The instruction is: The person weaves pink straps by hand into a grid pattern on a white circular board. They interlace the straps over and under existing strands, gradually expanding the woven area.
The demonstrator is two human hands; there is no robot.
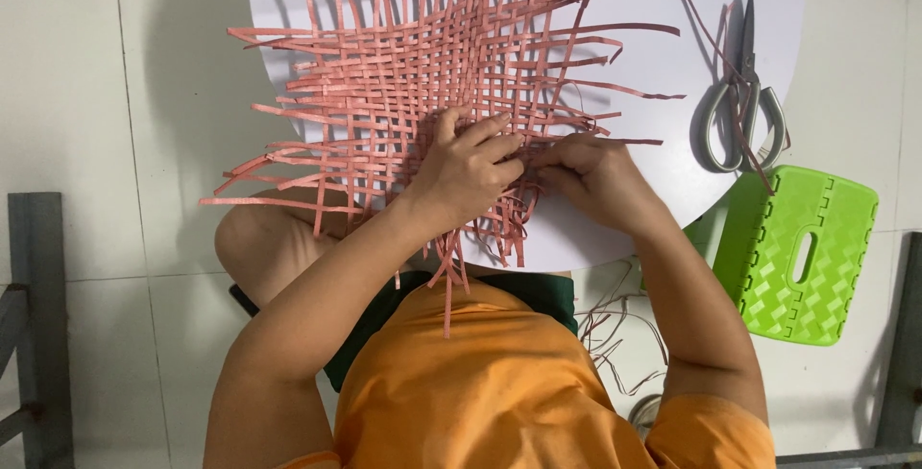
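Fingers point(485, 138) of the left hand point(463, 169) are curled and pressed down on the near edge of a flat, open-weave mat of reddish-pink strips point(423, 56), pinning several strands under the fingertips. Beside it, touching knuckle to knuckle, the right hand point(591, 173) is seen with its fingers bent narrowly at the same edge of the weave — whether a strip is pinched between them cannot be told, since the tips are hidden.

The mat is spread across the middle of a round white surface point(663, 66). Its centre is tightly crossed in an over-and-under grid, while loose strip ends fan out on every side; those on the left reach past the surface's rim, and some at the near side hang down over an orange shirt point(499, 383).

A pair of scissors with pale grey handles point(741, 104) lies on the right part of the surface, well apart from the hands, blades pointing away, with a thin dark strip draped over it. A bright green plastic folding stool point(797, 253) stands on the tiled floor point(86, 104) — just beyond the surface's right edge.
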